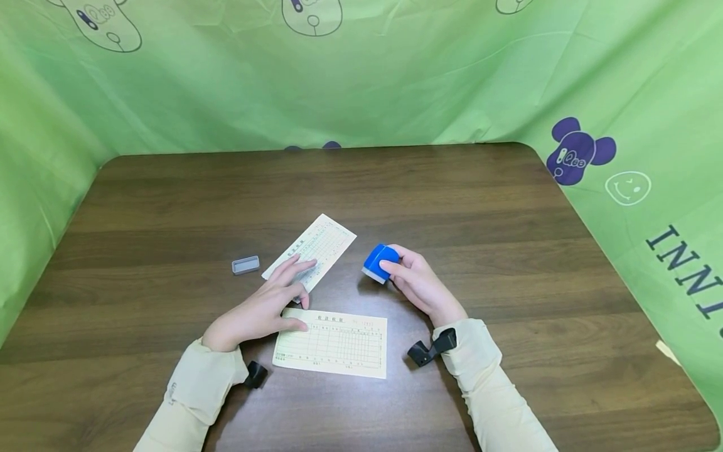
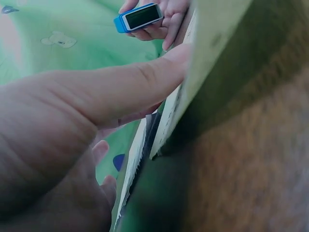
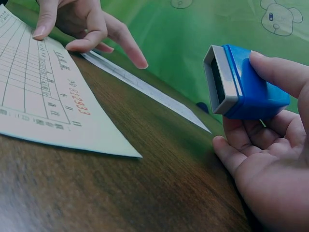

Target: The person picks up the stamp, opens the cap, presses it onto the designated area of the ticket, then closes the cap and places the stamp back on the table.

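Observation:
My right hand grips a blue stamp between thumb and fingers, held above the table. Its dark stamping face, framed in pale grey, is uncovered and turned toward the left in the right wrist view. With fingers spread, my left hand rests its thumb on the near printed form pad. Its other fingers reach over a second printed form, which lies slanted farther back. Red digits show on the near form. In the left wrist view the pad's edge looks several sheets thick.
A small translucent cap lies left of the slanted form. Both rest on the dark wooden table. Green printed cloth hangs behind and at the sides. A black wrist camera sits at my right cuff.

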### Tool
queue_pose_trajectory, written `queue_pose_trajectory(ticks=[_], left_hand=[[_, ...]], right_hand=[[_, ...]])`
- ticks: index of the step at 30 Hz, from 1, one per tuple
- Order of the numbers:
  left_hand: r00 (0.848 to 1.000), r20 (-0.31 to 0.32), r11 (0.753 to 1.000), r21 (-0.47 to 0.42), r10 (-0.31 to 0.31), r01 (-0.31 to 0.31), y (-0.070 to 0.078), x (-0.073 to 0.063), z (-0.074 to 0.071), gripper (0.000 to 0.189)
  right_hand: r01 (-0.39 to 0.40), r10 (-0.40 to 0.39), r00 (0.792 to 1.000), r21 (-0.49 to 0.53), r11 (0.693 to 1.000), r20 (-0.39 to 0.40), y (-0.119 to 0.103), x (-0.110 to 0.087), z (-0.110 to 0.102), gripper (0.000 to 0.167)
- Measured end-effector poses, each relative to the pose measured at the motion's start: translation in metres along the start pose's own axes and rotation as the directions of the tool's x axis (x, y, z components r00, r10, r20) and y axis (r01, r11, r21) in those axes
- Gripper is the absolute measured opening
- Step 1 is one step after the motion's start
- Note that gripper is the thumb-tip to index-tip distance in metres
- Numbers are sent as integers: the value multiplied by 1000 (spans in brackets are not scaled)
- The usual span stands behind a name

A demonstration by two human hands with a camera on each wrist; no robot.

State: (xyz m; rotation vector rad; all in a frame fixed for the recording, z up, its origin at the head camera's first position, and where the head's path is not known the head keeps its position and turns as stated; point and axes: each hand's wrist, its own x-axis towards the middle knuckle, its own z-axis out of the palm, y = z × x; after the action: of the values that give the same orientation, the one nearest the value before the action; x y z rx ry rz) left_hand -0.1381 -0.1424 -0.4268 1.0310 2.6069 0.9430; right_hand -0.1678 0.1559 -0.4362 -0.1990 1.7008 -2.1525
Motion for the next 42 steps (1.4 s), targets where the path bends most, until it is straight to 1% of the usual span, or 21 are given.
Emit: queue_pose_trajectory(ticks=[8,12,15,18,22,29,35,38,42], left_hand=[[1000,19,1000,2,18,-18,0,1,1,22],[1000,-2,998,-61,18,-18,0,1,0,15],[999,-37,992,-125,6,-11,0,2,0,11],[997,-70,984,-176,-18,5,-1,3,-1,7],[994,-91,973,-226,-65,43,-1,3,-1,6],[982,-134,968,-232,-130,97,-1,3,-1,7],[975,-134,957,-253,-178,140,-1,3,-3,10],[963,-155,955,-237,-218,178,-2,4,-5,12],[941,-205,950,-215,-269,225,-5,4,-5,16]], right_hand=[[-7,7,1000,-1,1000,-5,0,0,0,20],[-9,9,1000,2,1000,-5,1,0,0,20],[-6,6,1000,13,1000,-5,1,-1,0,21],[0,0,1000,21,1000,-5,1,-1,1,22],[3,-3,1000,19,1000,-6,0,-1,1,22],[18,-18,1000,34,999,11,1,-1,1,20],[57,-59,998,88,995,22,2,0,0,20],[63,-63,998,128,990,-6,1,1,-1,21],[42,-23,995,201,979,-93,-1,3,0,21]])
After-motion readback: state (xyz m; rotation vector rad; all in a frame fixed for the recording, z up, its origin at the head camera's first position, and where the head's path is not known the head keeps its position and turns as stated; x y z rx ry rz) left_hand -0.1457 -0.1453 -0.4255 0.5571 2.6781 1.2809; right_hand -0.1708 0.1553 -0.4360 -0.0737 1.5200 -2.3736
